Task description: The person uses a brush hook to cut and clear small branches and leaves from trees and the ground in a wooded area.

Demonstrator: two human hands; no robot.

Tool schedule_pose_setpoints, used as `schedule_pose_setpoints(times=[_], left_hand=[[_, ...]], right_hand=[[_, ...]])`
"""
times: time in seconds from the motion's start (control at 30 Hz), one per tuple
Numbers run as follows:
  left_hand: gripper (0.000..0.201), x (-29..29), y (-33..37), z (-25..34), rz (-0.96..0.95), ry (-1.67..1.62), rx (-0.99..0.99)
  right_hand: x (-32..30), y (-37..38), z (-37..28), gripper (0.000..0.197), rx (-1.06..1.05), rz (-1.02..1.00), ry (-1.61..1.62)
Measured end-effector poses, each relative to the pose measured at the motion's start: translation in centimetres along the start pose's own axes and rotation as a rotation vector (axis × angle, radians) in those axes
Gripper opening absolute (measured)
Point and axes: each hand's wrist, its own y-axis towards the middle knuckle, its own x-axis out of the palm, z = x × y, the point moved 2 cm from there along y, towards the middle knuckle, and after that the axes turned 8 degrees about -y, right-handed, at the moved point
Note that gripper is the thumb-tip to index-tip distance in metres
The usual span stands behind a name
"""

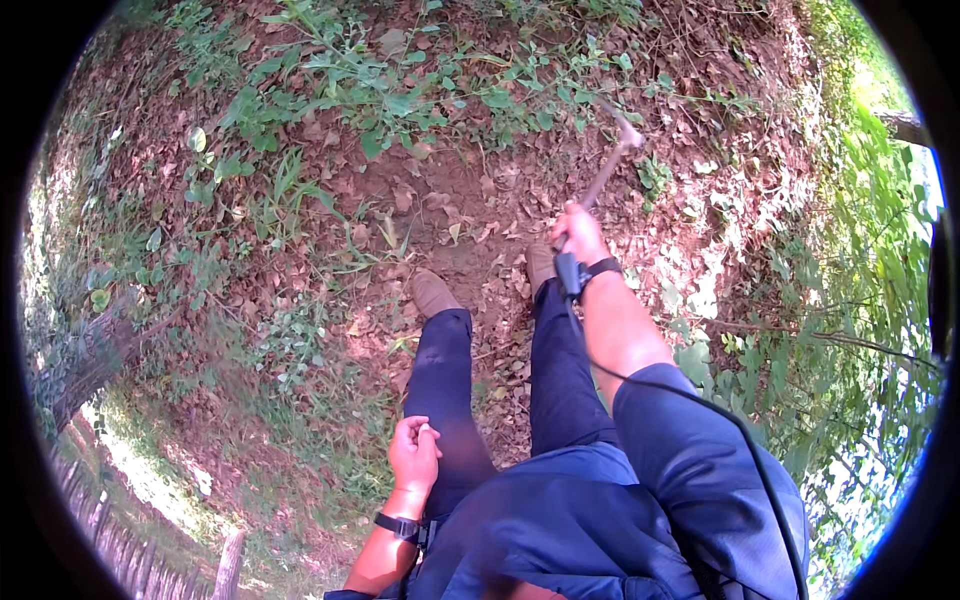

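My right hand [580,236] is stretched forward, its fingers wrapped round a short-handled tool with a bent blade [606,172]. A pale joint shows where the handle meets the thin dark blade, which angles to the left over leaves and low stems; motion blurs its exact shape. Green weeds [390,100] grow to the left of the blade. My left hand [414,452] is closed beside my left thigh, with the fingers curled in. Whether anything lies inside those fingers is hidden.
Dry leaves cover the soil [440,195] around my brown shoes [433,293]. Dense green foliage [870,260] stands on the right. At the far left are a tree trunk [85,370] and a wooden fence [135,560]. A black cable [700,400] runs along my right arm.
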Motion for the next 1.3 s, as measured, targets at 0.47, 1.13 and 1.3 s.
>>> schedule_pose_setpoints(times=[0.47,1.13,1.3], left_hand=[[0.013,9.4,-3.2,-1.2,0.179,0.107,0.033],[0.015,14.9,-4.8,-4.0,0.32,0.366,0.136],[0.011,14.6,-4.7,-3.8,0.342,0.343,0.136]], right_hand=[[-5.5,-14.6,9.6,0.03,-0.126,-0.662,-1.252],[1.0,-6.5,8.2,0.034,-0.381,-0.582,-1.59],[-3.4,-11.3,8.9,0.029,-0.334,-0.819,-1.62]])
